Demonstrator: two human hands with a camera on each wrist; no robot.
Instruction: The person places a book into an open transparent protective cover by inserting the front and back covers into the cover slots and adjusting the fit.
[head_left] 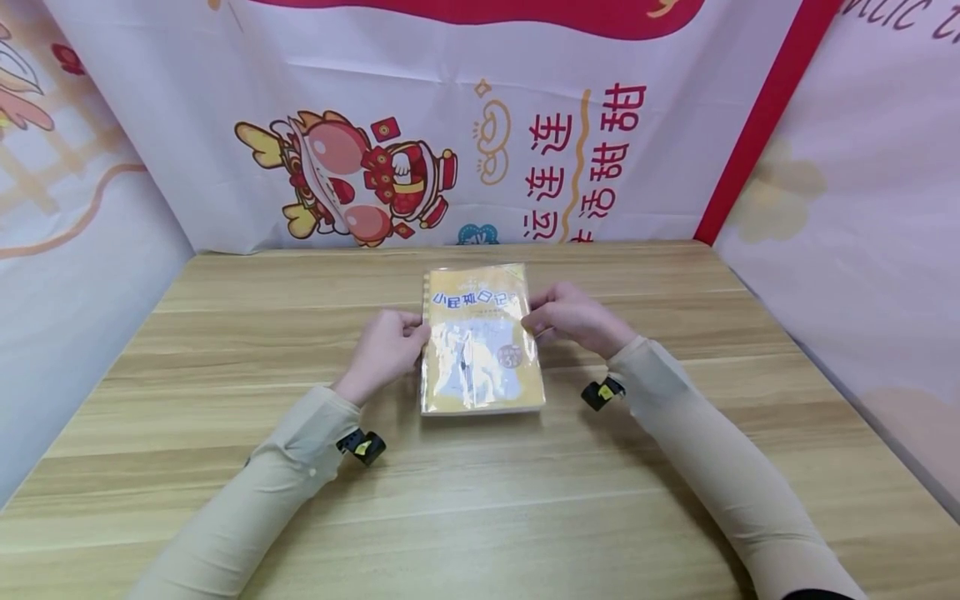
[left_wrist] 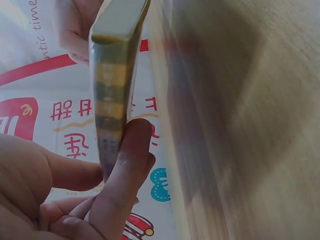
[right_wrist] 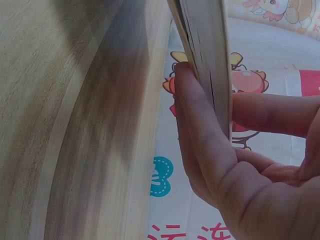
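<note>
A yellow book [head_left: 482, 342] with blue title characters and a glossy cover is held over the middle of the table, its cover facing up. My left hand [head_left: 384, 350] pinches its spine side, thumb on the cover and fingers underneath. On the opposite side, my right hand [head_left: 573, 318] pinches the page edge the same way. The left wrist view shows the striped spine of the book [left_wrist: 111, 95] between thumb and fingers. In the right wrist view the pages of the book [right_wrist: 207, 55] show, slightly parted near the lower cover.
The wooden table [head_left: 480, 517] spreads out around the book. Behind it hangs a white cloth [head_left: 420, 75] printed with a red cartoon figure and red characters. More printed cloth [head_left: 855, 217] stands on the right side. Each wrist carries a small black camera [head_left: 363, 447].
</note>
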